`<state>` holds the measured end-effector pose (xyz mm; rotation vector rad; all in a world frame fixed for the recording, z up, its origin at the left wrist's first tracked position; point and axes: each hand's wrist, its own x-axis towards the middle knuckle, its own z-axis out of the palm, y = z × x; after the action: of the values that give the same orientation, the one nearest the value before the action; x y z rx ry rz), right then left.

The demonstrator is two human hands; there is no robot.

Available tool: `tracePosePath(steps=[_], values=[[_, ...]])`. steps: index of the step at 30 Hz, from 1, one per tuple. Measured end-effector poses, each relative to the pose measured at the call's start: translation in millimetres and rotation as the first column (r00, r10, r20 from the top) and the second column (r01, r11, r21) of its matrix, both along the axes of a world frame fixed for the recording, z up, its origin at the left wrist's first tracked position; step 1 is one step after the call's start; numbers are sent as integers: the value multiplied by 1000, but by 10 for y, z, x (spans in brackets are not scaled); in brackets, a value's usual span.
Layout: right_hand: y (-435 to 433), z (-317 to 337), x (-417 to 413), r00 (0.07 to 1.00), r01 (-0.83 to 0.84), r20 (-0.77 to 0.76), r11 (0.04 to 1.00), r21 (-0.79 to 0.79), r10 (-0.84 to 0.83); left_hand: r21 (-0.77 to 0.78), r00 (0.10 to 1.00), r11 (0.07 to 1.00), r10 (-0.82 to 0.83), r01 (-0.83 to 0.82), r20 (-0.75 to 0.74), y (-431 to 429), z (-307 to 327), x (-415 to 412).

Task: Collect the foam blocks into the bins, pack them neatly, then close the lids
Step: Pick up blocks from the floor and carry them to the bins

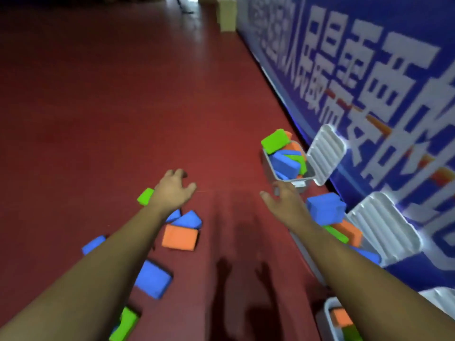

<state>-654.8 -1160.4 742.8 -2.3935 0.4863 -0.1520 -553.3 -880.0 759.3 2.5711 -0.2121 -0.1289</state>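
Note:
Both my arms reach forward over the red floor. My left hand [173, 187] is open, fingers spread, holding nothing, above loose foam blocks: a green one [145, 196], a blue one [188, 219], an orange one [179, 237], and another blue one [153, 279]. My right hand [283, 200] is open and empty, just in front of the far grey bin [267, 163], which is heaped with green, blue and orange blocks. A second bin lies behind my right forearm, with a blue block [325, 209] on top. A third bin [328, 313] shows at the bottom right.
White ribbed lids [326, 153] [384, 227] stand open against a blue banner wall [369, 82] on the right. More blocks lie at the lower left: blue [93, 244] and green [126, 323]. Red floor stretches ahead and left. A beige box [227, 14] stands far back.

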Motion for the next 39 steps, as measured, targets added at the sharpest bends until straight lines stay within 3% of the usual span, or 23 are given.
tracePosePath(steps=[7,13,18,23,31,36,39], values=[[1385,-255,1195,964,-257,-80,967,-3,256,-4,951,954,297,-299,-87,1723,-411,322],[2112,-904,2509,891,-428,-168,904,-5,422,0,868,883,462,-470,-180,2328,-1179,989],[2584,-1795,3817,775,-581,-279,813,35,566,36,767,808,570,-588,-294,2524,-2029,1850],[2848,-3048,4905,685,-655,-378,754,54,623,42,696,776,588,-630,-412,2478,-3150,2775],[2800,-5568,5585,562,-699,-569,713,63,601,36,693,868,420,-496,-585,2289,-5742,3769],[2743,-7211,5369,514,-623,-690,775,108,509,100,659,917,350,-386,-666,2171,-7493,3894],[2773,-7942,5182,490,-453,-767,873,183,415,102,592,929,309,-356,-744,2197,-8290,3810]])
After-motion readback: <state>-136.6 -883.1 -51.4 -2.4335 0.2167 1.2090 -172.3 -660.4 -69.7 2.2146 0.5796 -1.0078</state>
